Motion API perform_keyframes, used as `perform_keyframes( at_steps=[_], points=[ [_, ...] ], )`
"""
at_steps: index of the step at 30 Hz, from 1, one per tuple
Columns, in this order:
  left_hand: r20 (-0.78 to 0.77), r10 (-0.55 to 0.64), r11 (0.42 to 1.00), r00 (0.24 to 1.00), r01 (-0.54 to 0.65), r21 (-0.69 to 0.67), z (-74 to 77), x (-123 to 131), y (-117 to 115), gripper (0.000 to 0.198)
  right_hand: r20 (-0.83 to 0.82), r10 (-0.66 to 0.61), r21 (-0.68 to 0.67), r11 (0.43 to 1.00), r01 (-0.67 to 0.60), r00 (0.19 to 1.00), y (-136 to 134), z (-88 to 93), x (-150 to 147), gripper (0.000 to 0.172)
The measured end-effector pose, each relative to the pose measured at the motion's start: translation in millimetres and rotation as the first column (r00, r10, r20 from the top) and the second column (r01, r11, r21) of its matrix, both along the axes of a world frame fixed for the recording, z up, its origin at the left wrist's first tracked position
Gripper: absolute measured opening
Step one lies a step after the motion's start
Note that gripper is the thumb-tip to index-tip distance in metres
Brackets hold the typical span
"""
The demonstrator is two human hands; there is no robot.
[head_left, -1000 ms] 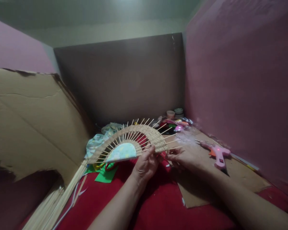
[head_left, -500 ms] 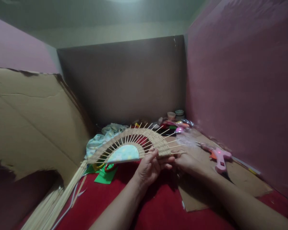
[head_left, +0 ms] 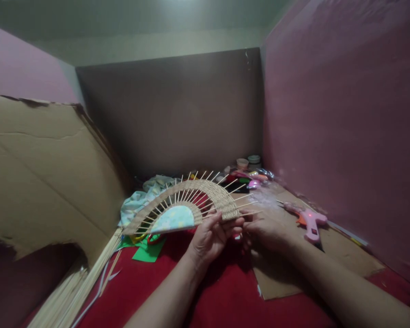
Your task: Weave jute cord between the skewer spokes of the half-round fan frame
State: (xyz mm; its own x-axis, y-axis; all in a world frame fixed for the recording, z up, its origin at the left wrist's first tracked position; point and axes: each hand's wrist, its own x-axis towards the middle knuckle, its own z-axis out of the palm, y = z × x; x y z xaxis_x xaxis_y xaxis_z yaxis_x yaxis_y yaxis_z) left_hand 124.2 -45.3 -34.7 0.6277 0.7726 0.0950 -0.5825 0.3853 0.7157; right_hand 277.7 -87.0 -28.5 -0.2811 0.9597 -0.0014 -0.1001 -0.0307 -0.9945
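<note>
A half-round woven fan (head_left: pixel 194 198) is held up above the red cloth. It has a pale blue fabric centre, thin wooden spokes and a band of tan weaving. My left hand (head_left: pixel 210 237) grips its lower right edge with fingers closed on the woven band. My right hand (head_left: pixel 264 230) is close beside it at the ends of the lowest spokes, fingers pinched together. What the right fingers hold is hidden; they touch the spoke tips or a weaving strand.
A pink glue gun (head_left: pixel 309 221) lies on a cardboard sheet (head_left: pixel 276 278) at the right. A bundle of thin reeds (head_left: pixel 71 291) runs off lower left. Cloth (head_left: pixel 140 200), green paper (head_left: pixel 148 250) and small jars (head_left: pixel 248 161) lie behind. A large cardboard panel (head_left: pixel 44 168) leans at left.
The fan and both hands shifted slightly, dipping right half a second ago and coming back. My right hand closed in from the spoke ends to beside my left hand.
</note>
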Motion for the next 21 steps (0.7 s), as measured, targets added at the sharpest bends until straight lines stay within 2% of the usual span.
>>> perform_keyframes(
  at_steps=[3,7,11,15,21],
  points=[
    [0.019,0.008,1.000,1.000,-0.007,-0.026,-0.9,-0.9,0.7,0.005,-0.016,-0.013,-0.036,0.999,0.012,1.000,5.5,-5.2,5.2,0.023],
    [0.021,0.012,0.999,1.000,-0.011,-0.042,-2.1,-3.0,0.6,0.008,-0.121,-0.034,-0.050,0.998,0.028,0.992,13.2,-8.2,14.9,0.018],
    [0.020,0.019,1.000,1.000,-0.018,-0.022,-1.8,-4.1,-0.8,0.007,-0.114,-0.028,-0.128,0.992,0.013,0.993,14.9,-7.2,19.8,0.020],
    [0.009,0.011,1.000,1.000,-0.010,-0.022,-1.0,-3.5,-1.3,0.006,-0.074,-0.076,-0.141,0.988,0.065,0.994,12.8,-1.9,21.9,0.022],
    [-0.067,0.063,0.995,0.996,-0.068,-0.072,-1.0,-1.9,0.5,0.009,-0.215,-0.092,-0.205,0.978,0.047,0.972,12.3,3.5,35.0,0.030]
  ],
)
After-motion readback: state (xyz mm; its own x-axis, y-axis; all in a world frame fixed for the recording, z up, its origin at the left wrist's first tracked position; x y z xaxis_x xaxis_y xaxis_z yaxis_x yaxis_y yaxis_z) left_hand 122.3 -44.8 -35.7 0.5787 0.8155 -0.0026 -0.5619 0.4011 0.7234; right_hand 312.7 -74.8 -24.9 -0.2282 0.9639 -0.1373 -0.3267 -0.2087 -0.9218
